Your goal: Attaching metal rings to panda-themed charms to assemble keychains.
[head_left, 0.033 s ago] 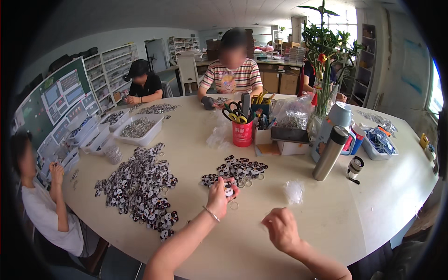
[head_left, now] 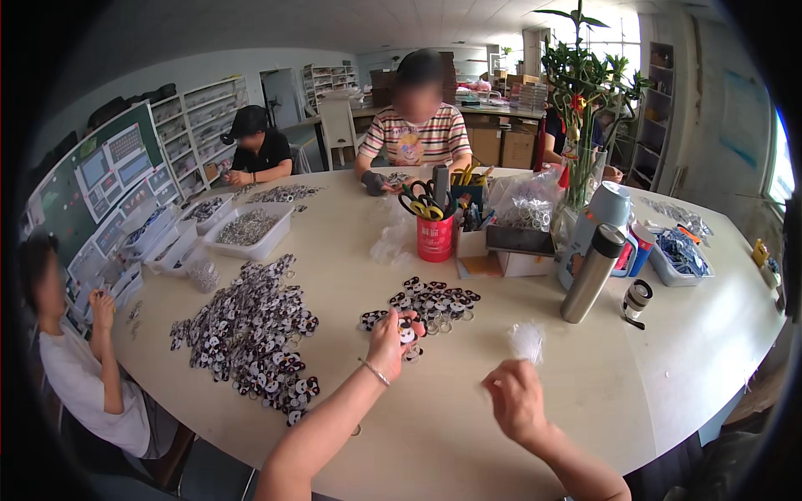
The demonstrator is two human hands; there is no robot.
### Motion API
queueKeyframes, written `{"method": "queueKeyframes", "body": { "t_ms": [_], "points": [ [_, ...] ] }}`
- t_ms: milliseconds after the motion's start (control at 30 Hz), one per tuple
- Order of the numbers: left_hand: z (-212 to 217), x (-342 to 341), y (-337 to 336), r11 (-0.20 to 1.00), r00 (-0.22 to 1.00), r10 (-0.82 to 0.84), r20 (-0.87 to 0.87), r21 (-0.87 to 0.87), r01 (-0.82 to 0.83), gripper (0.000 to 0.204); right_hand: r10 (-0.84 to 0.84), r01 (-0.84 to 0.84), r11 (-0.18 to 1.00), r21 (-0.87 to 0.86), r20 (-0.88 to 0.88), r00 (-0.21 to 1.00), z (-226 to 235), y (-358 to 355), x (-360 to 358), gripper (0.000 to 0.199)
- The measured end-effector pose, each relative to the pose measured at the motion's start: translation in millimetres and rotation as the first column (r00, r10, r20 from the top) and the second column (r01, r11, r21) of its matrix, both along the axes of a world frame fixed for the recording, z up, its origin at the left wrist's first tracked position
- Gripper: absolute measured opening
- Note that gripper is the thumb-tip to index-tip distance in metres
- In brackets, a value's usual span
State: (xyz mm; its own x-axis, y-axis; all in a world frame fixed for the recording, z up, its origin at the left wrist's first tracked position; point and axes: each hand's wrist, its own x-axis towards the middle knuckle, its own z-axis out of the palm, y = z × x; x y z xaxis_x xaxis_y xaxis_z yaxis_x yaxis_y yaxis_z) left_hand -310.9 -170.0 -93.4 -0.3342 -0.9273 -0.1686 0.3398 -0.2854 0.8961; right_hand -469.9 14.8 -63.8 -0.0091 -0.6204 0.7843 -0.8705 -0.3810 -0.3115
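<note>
My left hand [head_left: 386,346] is closed around a black-and-white panda keychain [head_left: 407,332], its face turned up between thumb and fingers. A smaller pile of panda keychains [head_left: 430,305] with metal rings lies just beyond that hand. My right hand [head_left: 514,399] hovers over the table with its fingers bent together; whatever they pinch is too small to make out. A little beyond it sits a tuft of thin white, translucent strips [head_left: 526,341]. To the left spreads a large heap of panda keychains [head_left: 251,334].
White bins of metal parts [head_left: 284,221] stand at the left. Ahead are a red can of scissors [head_left: 434,240], a steel thermos [head_left: 593,275], a blue jug [head_left: 603,209], a small cup [head_left: 637,299] and a vase of plants [head_left: 582,167]. Several people sit around the table.
My right hand has shifted slightly right and upward. My left hand has moved a little left, and the keychain in it has tilted more upright.
</note>
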Motion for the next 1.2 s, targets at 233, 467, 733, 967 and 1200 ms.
{"method": "queueKeyframes", "body": {
  "t_ms": [233,467,733,967,1200],
  "points": [
    [-28,28,-59,0.422,0.514,0.762,0.395,-0.904,0.069,0.029,-0.437,0.442,0.884,0.153,-0.064,0.897,-44,-68,-87,0.003],
    [44,134,21,0.508,0.540,0.343,0.769,-0.635,0.582,0.042,-0.463,0.495,0.854,0.162,-0.200,0.864,-38,-56,-98,0.009],
    [5,173,68,0.463,0.459,0.192,0.868,-0.492,0.737,0.046,-0.476,0.474,0.879,-0.048,-0.082,0.876,6,-39,-63,0.003],
    [-18,117,119,0.238,0.482,0.329,0.812,-0.565,0.790,0.037,-0.065,0.063,0.970,0.234,0.000,0.998,-13,-11,14,0.022],
    [-23,91,134,0.010,0.653,0.315,0.689,-0.690,0.724,0.027,0.133,-0.172,0.939,0.298,0.148,0.980,-42,-8,47,0.019]
  ]
}}
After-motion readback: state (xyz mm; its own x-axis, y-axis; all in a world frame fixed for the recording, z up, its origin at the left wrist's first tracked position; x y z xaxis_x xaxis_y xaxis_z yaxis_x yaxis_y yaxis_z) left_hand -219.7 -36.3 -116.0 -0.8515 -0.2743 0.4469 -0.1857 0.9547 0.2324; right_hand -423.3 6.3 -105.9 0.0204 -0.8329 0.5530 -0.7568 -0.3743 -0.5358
